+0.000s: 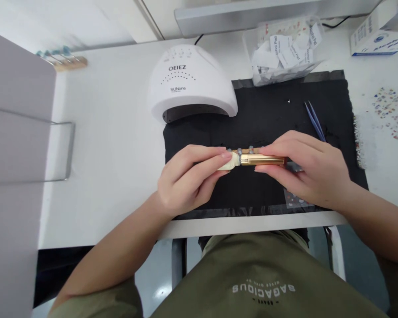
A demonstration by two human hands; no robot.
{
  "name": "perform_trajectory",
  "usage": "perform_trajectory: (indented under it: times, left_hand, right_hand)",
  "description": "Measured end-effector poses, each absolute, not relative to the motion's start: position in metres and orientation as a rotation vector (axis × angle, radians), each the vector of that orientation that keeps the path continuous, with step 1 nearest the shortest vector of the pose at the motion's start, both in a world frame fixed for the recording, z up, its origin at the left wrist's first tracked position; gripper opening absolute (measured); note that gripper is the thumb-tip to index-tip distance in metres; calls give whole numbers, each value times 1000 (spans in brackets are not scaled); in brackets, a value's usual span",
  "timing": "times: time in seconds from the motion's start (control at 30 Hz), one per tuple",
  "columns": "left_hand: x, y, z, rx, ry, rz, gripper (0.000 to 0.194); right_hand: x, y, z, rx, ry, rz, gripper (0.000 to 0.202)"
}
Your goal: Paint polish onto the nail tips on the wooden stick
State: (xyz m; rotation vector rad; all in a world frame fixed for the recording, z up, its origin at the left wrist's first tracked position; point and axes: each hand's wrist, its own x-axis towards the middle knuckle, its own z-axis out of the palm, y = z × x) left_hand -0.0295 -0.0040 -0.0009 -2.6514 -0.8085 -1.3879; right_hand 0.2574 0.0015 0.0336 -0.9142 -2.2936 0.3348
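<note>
Between my hands, over the black mat, lies a nail polish bottle with a cream-coloured body and a ridged gold cap. My left hand is closed round the body at its left end. The fingers and thumb of my right hand pinch the gold cap from above and below. Whether the cap is screwed on or loose, I cannot tell. Just behind the bottle, a small wooden stand with greyish nail tips is partly hidden.
A white nail lamp stands at the back of the mat. Blue tweezers lie behind my right hand. A clear bin of alcohol pad packets, an alcohol pad box and scattered gems are on the right. Another wooden stand sits back left.
</note>
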Motion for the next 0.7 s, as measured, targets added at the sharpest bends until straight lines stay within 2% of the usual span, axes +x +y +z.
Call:
perform_trajectory:
  times: [0.1, 0.2, 0.3, 0.43, 0.57, 0.7]
  left_hand:
    - [-27, -6, -1, -2686, -789, -1373, 27]
    - [-26, -6, -2, -2712, -768, -1382, 28]
    - [-28, -4, -4, -2720, -740, -1373, 30]
    - [-32, 0, -7, -2696, -809, -1373, 32]
    - [-31, -2, -7, -2730, -825, -1373, 29]
    - [-32, -4, -7, -2724, -859, -1360, 34]
  right_hand:
    - [257, 3, 39, -945, -2340, 432, 48]
    - [257, 4, 40, -966, -2324, 625, 58]
    - [257, 5, 35, -981, -2277, 689, 45]
    - [258, 5, 28, -891, -2220, 477, 6]
    - [258, 2, 28, -828, -2217, 293, 14]
    - [259, 1, 30, -880, -2235, 350, 8]
